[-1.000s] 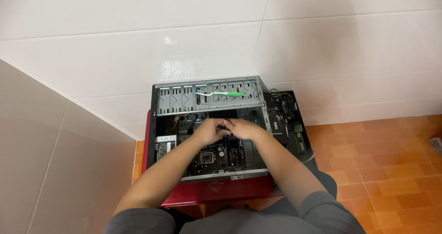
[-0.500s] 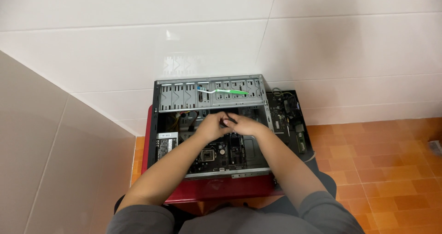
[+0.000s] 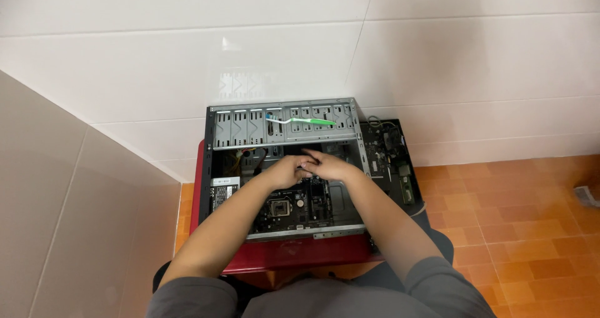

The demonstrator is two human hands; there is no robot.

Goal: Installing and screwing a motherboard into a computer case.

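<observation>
Both forearms stretched forward, left hand point(image 3: 286, 171) and right hand point(image 3: 329, 165) touching, fingers curled.

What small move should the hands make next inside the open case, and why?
Probably ease both hands up a little to see the work. The left hand and right hand meet fingertip to fingertip over the motherboard in the case, and they hide whatever they pinch.
</observation>
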